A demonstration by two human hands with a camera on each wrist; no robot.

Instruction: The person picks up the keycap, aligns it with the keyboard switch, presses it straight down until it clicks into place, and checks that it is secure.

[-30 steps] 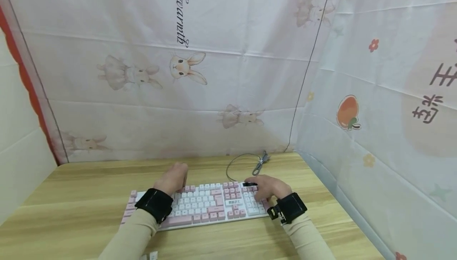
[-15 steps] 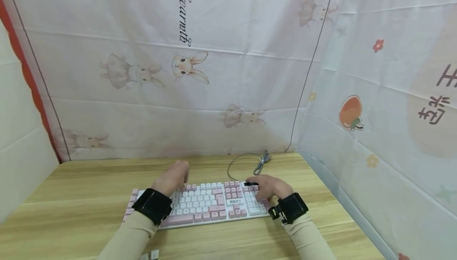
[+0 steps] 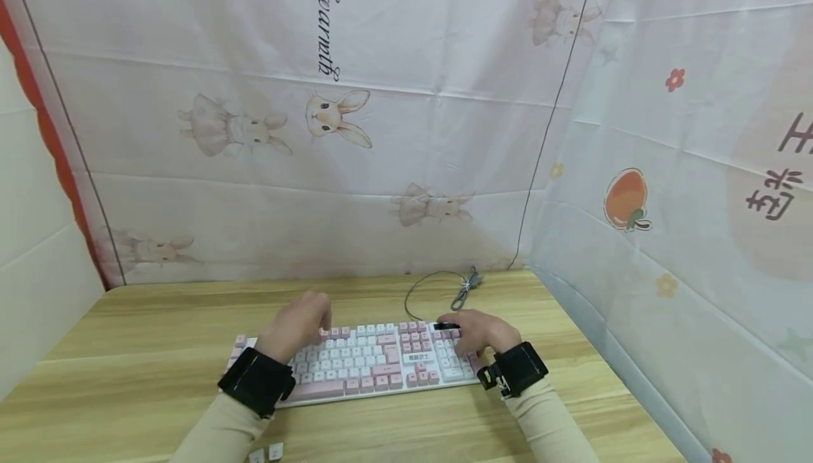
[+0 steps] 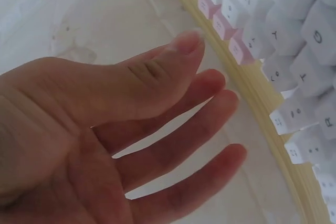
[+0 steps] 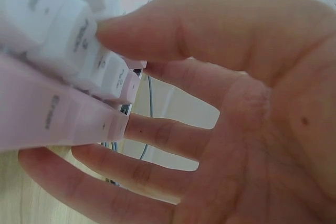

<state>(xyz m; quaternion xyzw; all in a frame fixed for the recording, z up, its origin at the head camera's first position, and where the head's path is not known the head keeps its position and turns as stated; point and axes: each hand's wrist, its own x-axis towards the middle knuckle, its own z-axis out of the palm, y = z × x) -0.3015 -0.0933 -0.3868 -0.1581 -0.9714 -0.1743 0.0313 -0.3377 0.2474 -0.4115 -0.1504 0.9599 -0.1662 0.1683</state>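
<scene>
A pink-and-white keyboard (image 3: 375,361) lies on the wooden table. My left hand (image 3: 297,325) is over its left part, fingers bent down close to the back row. In the left wrist view, the thumb (image 4: 186,45) overlaps the index finger, and the other fingers are loosely curved beside the pink keys (image 4: 223,24); nothing shows between them. At the keyboard's right end my right hand (image 3: 479,331) grips it, the thumb (image 5: 142,32) on the number pad keys and the fingers along the side and lower edge by the pink Enter key (image 5: 52,108).
A tied grey cable (image 3: 466,292) lies behind the keyboard. Two loose white keycaps (image 3: 275,452) are at the front of the table (image 3: 381,435). Fabric curtains (image 3: 381,152) with rabbit prints hang at the back and right. Each wrist wears a black strap (image 3: 519,371).
My left hand and wrist have shifted left and slightly toward me, uncovering more of the loose keycaps. The right hand keeps its hold on the keyboard.
</scene>
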